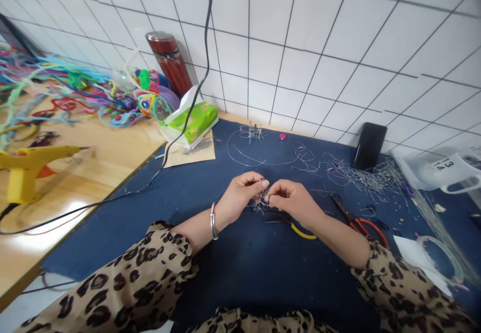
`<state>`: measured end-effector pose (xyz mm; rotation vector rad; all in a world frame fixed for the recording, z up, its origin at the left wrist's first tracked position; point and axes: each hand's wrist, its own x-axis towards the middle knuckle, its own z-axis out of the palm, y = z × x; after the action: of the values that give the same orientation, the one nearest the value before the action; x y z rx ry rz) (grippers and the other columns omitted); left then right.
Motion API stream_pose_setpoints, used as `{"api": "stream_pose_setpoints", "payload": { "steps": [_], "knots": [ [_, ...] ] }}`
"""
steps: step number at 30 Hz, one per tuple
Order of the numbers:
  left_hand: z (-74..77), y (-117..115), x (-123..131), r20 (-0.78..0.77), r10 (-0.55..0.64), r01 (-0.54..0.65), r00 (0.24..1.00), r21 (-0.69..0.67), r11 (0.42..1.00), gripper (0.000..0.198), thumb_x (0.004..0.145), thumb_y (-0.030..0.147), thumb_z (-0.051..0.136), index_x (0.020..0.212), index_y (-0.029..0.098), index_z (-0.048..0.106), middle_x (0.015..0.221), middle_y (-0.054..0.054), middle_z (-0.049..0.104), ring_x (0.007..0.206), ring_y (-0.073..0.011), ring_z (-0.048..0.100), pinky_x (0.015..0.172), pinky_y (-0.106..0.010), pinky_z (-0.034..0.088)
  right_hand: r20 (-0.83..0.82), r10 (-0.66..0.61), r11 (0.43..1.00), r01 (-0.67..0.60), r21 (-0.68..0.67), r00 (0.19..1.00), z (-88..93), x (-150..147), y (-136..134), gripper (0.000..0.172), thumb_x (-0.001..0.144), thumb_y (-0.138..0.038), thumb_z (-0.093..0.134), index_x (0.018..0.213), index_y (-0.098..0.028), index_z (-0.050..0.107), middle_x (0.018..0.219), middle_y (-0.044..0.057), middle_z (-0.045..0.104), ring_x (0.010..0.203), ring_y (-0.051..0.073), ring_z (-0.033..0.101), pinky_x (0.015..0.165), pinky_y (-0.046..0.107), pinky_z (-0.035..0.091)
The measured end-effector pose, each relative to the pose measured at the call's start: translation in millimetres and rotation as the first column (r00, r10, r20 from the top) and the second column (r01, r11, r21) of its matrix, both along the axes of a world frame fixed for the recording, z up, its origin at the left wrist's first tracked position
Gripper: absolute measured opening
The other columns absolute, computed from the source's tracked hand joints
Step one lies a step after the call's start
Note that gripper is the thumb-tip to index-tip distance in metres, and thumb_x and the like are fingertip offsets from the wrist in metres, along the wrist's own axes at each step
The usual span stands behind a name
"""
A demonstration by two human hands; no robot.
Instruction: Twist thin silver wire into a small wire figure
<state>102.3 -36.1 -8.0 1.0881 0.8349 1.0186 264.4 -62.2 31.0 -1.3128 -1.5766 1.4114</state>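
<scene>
My left hand [241, 194] pinches a small tangled wire piece [258, 205] with dark and reddish bits, held above the dark blue mat [240, 253]. Close on its right, my right hand [291, 200] has thumb and forefinger closed at the same wire piece. Fingers hide much of it, so its full shape does not show. Yellow-handled pliers [302, 232] lie just beneath my right hand, partly covered. Beyond that forearm rest scissors with orange-red handles [370, 228].
Loose wire [353, 175] lies by a black phone [370, 146] leaning on the wall. Left are a tissue pack [199, 122], a red thermos [171, 65], a yellow glue gun [22, 170] and pipe cleaners [93, 97]. A black cord [180, 135] crosses the left side. At right stands a plastic jug [443, 170].
</scene>
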Motion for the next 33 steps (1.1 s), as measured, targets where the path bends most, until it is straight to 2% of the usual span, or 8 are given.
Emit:
{"api": "stream_pose_setpoints", "payload": {
  "steps": [3,6,11,18,21,27,33],
  "knots": [
    [0.0,0.5,0.2,0.023,-0.009,0.01,1.0,-0.032,0.999,0.018,0.074,0.029,0.067,0.08,0.014,0.06,0.063,0.002,0.055,0.052,-0.0066,0.047,0.05,-0.02,0.04,0.025,-0.064,0.998,0.063,0.021,0.998,-1.9,-2.5,-0.1,0.005,0.068,-0.015,0.06,0.07,-0.016,0.055,0.06,-0.004,0.054,0.054,0.007,0.047,0.052,0.021,0.037],
    [1.5,0.2,-0.5,0.045,-0.02,0.023,0.999,-0.061,0.998,0.019,0.074,0.027,0.068,0.083,0.014,0.059,0.067,0.002,0.055,0.055,-0.007,0.05,0.052,-0.021,0.042,0.012,-0.11,0.993,0.109,0.046,0.994,-5.4,1.6,-0.6,0.007,0.066,-0.011,0.058,0.07,-0.016,0.054,0.066,-0.002,0.059,0.057,0.009,0.051,0.055,0.022,0.041],
    [7.8,-1.1,-2.6,0.058,-0.042,0.044,0.997,-0.032,0.999,0.025,0.073,0.023,0.069,0.093,0.015,0.056,0.075,0.001,0.056,0.06,-0.0076,0.054,0.059,-0.022,0.045,-0.029,-0.154,0.979,0.157,0.132,0.988,-11.8,12.1,-2.4,0.005,0.069,-0.012,0.056,0.071,-0.016,0.055,0.072,0.0,0.062,0.064,0.011,0.055,0.061,0.025,0.044],
    [9.6,-1.0,-2.5,-0.016,-0.067,0.067,0.998,0.023,0.997,0.017,0.074,0.022,0.068,0.082,0.014,0.055,0.07,0.001,0.056,0.064,-0.0081,0.051,0.063,-0.022,0.041,-0.077,-0.222,0.952,0.233,0.2,0.972,-14.7,18.1,-0.8,0.005,0.071,-0.012,0.055,0.072,-0.017,0.055,0.076,0.001,0.064,0.067,0.012,0.056,0.063,0.026,0.045],
    [8.9,-1.4,-1.2,-0.032,-0.103,0.104,0.994,0.02,0.994,0.017,0.073,0.021,0.069,0.082,0.014,0.056,0.072,0.001,0.056,0.065,-0.0075,0.05,0.063,-0.021,0.039,-0.094,-0.224,0.947,0.24,0.214,0.97,-15.3,18.4,0.5,0.006,0.07,-0.011,0.055,0.07,-0.017,0.054,0.077,0.001,0.064,0.068,0.012,0.057,0.065,0.026,0.045],
    [7.5,-0.6,-0.5,0.017,-0.099,0.099,0.995,-0.01,0.995,0.016,0.073,0.016,0.068,0.083,0.014,0.056,0.073,0.001,0.056,0.065,-0.0072,0.05,0.064,-0.021,0.04,-0.095,-0.208,0.948,0.225,0.226,0.973,-18.6,20.3,4.5,0.007,0.07,-0.011,0.055,0.069,-0.017,0.053,0.077,0.001,0.064,0.069,0.013,0.057,0.065,0.027,0.045],
    [7.1,0.6,-1.3,0.113,-0.113,0.122,0.987,-0.079,0.989,0.015,0.071,0.011,0.067,0.081,0.014,0.056,0.071,0.002,0.056,0.063,-0.0063,0.05,0.062,-0.019,0.039,0.048,-0.215,0.934,0.19,0.303,0.975,-16.6,23.3,5.6,0.006,0.071,-0.011,0.054,0.069,-0.017,0.054,0.075,0.001,0.062,0.069,0.013,0.057,0.065,0.026,0.045]
  ]
}}
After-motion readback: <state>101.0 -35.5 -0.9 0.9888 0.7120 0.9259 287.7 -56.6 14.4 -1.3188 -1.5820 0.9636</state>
